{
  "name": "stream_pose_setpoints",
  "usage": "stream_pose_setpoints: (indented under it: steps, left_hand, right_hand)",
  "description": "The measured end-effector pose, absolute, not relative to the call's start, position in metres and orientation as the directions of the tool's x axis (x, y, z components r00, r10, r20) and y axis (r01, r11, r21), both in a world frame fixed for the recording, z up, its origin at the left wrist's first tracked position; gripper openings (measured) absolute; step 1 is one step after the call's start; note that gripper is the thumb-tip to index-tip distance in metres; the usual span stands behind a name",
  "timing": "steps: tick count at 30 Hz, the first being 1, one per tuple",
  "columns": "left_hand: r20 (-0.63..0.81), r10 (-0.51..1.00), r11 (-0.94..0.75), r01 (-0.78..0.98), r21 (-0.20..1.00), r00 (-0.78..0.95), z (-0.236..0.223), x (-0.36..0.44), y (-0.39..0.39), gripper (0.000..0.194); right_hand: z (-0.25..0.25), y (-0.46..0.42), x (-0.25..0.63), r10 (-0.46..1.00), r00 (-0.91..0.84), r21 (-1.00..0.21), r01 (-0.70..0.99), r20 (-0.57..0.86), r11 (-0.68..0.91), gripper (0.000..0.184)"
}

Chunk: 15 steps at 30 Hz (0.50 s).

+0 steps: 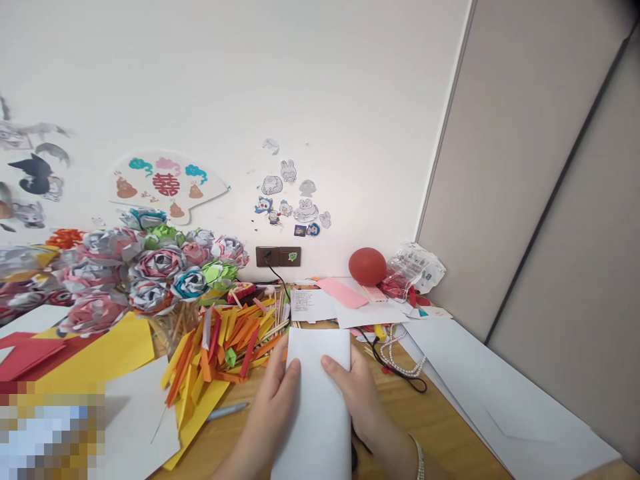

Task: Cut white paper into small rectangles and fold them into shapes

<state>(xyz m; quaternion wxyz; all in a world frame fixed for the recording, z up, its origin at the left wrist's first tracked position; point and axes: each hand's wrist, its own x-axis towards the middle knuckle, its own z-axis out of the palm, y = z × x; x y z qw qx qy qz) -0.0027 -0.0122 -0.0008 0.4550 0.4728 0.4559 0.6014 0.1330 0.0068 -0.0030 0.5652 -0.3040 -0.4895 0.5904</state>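
Note:
A long white sheet of folded paper [316,413] is held up in front of me, above the wooden table [400,420]. My left hand [277,383] grips its left edge, thumb on the near face and fingers behind. On the right edge, my right hand [357,390] pinches it the same way, its thumb pointing inward. The fingers behind the paper are mostly hidden. Just left of my left hand lies a pile of orange, yellow and red paper strips [225,347]. A grey-blue pen [227,411] rests below that pile.
Paper flowers [160,263] crowd the back left, above yellow sheets [115,353]. A red balloon [367,267] sits by the wall near a plastic bag [417,267]. Bead strings [400,363] and a black cord [417,385] lie right, beside large white sheets [500,387]. A socket [279,257] holds a plug.

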Motion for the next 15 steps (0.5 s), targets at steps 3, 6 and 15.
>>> stream_pose_setpoints:
  steps: [3,6,15]
  left_hand:
    - [0.14,0.979,-0.161,-0.142,0.977,-0.149,0.005,-0.003,-0.013,0.062]
    - [0.105,0.981,-0.132,-0.167,0.977,-0.163,0.012,-0.004,-0.012,0.065]
    - [0.103,0.97,-0.137,-0.145,0.98,-0.222,0.021,-0.007,-0.012,0.055]
  right_hand:
    - [-0.002,0.006,0.132,0.961,-0.18,-0.923,-0.36,0.208,0.133,0.042]
    - [-0.002,0.005,0.129,0.96,-0.2,-0.927,-0.357,0.194,0.113,0.043]
    - [-0.003,0.0,0.128,0.95,-0.282,-0.925,-0.381,0.131,0.014,0.044]
